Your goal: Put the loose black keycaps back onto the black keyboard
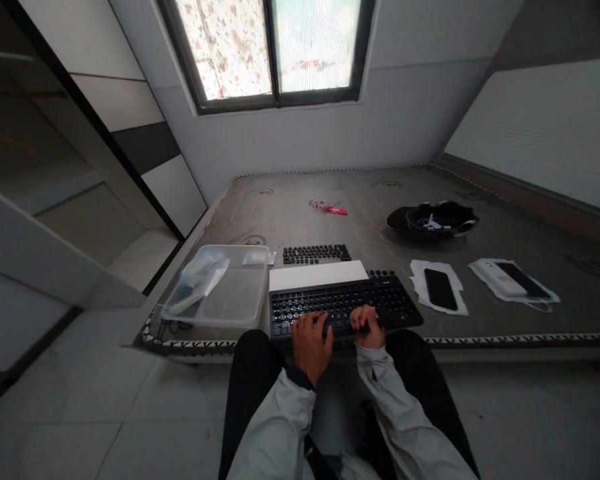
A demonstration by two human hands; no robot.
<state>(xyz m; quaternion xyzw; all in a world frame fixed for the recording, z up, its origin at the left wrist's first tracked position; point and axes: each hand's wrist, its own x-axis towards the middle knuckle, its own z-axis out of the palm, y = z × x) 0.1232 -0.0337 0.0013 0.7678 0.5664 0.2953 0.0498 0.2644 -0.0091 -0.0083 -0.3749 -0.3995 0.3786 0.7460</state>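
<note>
A low platform [480, 233] carries a black keyboard [340, 301] at its near edge. The keyboard's long axis runs left to right along that edge, number pad to the right. A clear plastic tub [240, 303] sits just left of it. The left hand [311, 343] rests loosely spread on the keys. The right hand [367, 327] curls narrow at the front row; what it grips, I cannot tell.

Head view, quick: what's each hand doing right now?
Left hand: open, resting on the black keyboard.
Right hand: curled on the keyboard's near edge; whether it grips anything cannot be told.
</note>
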